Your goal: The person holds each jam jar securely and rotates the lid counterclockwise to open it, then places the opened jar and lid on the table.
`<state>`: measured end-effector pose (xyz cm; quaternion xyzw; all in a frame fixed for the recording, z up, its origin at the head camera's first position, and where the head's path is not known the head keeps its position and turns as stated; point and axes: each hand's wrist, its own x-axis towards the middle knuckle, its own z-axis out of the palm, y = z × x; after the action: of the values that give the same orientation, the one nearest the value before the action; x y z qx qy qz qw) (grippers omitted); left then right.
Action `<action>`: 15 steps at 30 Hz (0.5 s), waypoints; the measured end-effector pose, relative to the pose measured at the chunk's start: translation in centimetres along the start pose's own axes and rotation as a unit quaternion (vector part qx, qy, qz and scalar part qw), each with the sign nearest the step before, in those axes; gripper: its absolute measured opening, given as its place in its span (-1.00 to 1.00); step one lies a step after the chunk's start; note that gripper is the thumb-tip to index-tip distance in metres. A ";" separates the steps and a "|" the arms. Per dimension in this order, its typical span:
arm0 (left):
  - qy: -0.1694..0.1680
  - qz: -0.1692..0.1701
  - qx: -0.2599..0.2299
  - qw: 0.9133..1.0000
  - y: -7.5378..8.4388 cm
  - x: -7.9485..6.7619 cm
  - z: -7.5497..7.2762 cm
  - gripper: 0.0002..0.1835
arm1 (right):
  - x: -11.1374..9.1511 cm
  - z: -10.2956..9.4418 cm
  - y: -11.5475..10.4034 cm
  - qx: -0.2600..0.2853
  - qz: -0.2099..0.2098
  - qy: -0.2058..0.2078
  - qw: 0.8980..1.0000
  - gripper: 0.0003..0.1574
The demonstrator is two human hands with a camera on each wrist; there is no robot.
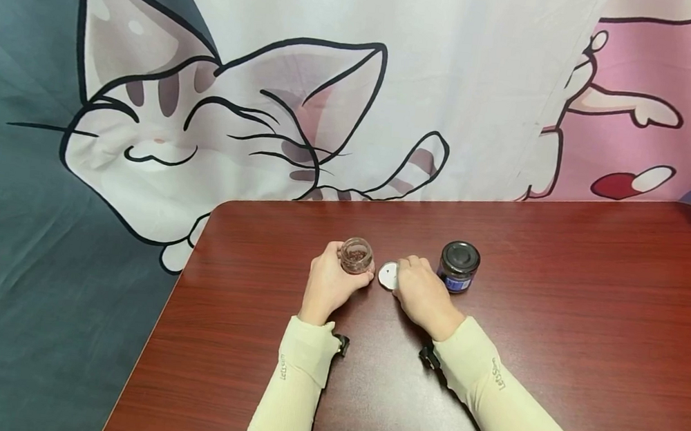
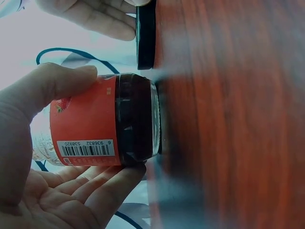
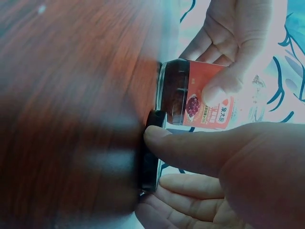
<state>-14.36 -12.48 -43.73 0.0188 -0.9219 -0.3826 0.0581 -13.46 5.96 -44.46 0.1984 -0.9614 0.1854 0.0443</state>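
Note:
An uncapped glass jar (image 1: pixel 357 257) stands upright on the table, dark contents showing through its mouth. Its red label (image 2: pixel 86 121) bears a barcode in the left wrist view. My left hand (image 1: pixel 331 280) grips the jar round its side, thumb across the label. Just right of the jar lies a round lid (image 1: pixel 387 275), black at the edge, its white inner face up. My right hand (image 1: pixel 425 294) pinches this lid at the rim, with the thumb on its black edge (image 3: pixel 152 164) in the right wrist view.
A second jar (image 1: pixel 459 265), with a dark lid and blue label, stands right beside my right hand. The reddish-brown wooden table (image 1: pixel 559 333) runs back to a cloth (image 1: pixel 460 60) printed with cartoon figures.

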 end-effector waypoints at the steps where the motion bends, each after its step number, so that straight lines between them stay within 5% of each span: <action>1: -0.001 0.000 0.000 1.000 0.0 0.0 0.0 -0.34 | 0.0 0.0 0.0 0.000 0.001 0.001 1.000 -0.48; 15: -0.024 -0.003 0.002 1.000 -0.1 0.2 -0.3 -0.18 | -0.1 -0.3 -0.1 0.015 0.008 -0.008 1.000 -0.30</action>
<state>-14.49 -12.79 -43.56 0.0124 -0.9237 -0.3814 0.0347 -13.36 6.04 -44.19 0.1931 -0.9604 0.1986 0.0318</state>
